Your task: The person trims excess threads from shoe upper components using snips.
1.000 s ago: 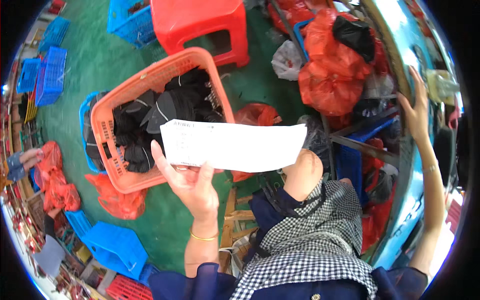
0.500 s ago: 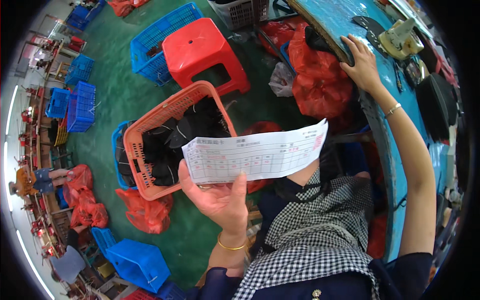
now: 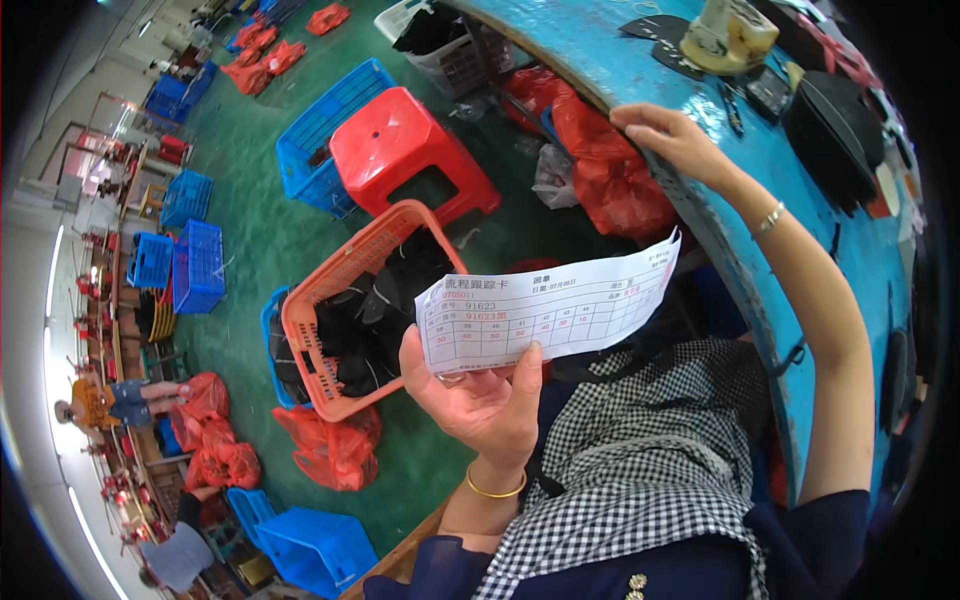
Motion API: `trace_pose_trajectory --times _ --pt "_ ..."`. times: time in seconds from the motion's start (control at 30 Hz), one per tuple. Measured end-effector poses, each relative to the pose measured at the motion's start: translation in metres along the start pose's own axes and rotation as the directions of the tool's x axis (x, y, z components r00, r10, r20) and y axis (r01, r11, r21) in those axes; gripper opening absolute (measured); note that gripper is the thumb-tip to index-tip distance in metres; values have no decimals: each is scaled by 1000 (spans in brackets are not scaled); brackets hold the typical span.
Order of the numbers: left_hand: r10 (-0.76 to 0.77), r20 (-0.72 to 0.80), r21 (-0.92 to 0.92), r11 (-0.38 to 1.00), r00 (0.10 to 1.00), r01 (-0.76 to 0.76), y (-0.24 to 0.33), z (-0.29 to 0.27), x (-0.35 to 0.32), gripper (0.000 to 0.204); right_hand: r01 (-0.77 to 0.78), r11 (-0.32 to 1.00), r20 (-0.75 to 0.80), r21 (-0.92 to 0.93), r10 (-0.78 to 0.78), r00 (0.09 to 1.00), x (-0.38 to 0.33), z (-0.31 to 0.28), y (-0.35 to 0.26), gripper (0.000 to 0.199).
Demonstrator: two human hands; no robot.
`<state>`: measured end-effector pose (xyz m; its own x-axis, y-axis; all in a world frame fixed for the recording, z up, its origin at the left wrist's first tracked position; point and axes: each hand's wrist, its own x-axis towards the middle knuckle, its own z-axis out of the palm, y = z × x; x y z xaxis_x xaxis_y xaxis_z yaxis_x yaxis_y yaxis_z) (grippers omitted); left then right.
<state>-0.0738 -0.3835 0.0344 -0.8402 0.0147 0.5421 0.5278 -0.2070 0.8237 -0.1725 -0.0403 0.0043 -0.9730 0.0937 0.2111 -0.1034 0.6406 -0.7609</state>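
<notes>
Paper slip (image 3: 590, 300) at mid-frame shows its printed grid (image 3: 500, 335) plainly now — it looked washed out a second ago — so it can be read. Left of centre sits the orange basket (image 3: 350, 262) of black pieces (image 3: 365, 320); then the left hand (image 3: 485, 405) pinches the slip's lower edge; upper right, the right hand (image 3: 680, 145) rests open on the blue table (image 3: 590, 45).

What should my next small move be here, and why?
Perhaps bring your right hand to the free right end of the white slip, steadying it: only your left hand pinches it, near the lower edge, and that end curves upward.
</notes>
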Motion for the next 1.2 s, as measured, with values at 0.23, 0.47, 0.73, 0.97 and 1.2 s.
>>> trace_pose_trajectory --times 0.23,0.47,0.73,0.97,1.2 --pt "-35 75 -38 999 997 38 3 36 -11 97 -358 729 338 583 183 923 -131 -37 -59 60" --pt "-62 158 -192 977 986 92 6 74 -25 97 -396 528 255 752 322 912 -223 -53 -65 75" --pt "-42 245 -245 964 969 104 10 98 -35 94 -326 587 158 741 319 934 -259 -75 -82 34" --pt "-183 451 -210 930 873 303 -5 108 -34 76 -468 736 -141 488 596 790 -304 -118 -76 30" --pt "-324 585 -129 868 743 480 -37 124 -24 38 -668 600 -480 441 786 390 -456 -180 -46 28"
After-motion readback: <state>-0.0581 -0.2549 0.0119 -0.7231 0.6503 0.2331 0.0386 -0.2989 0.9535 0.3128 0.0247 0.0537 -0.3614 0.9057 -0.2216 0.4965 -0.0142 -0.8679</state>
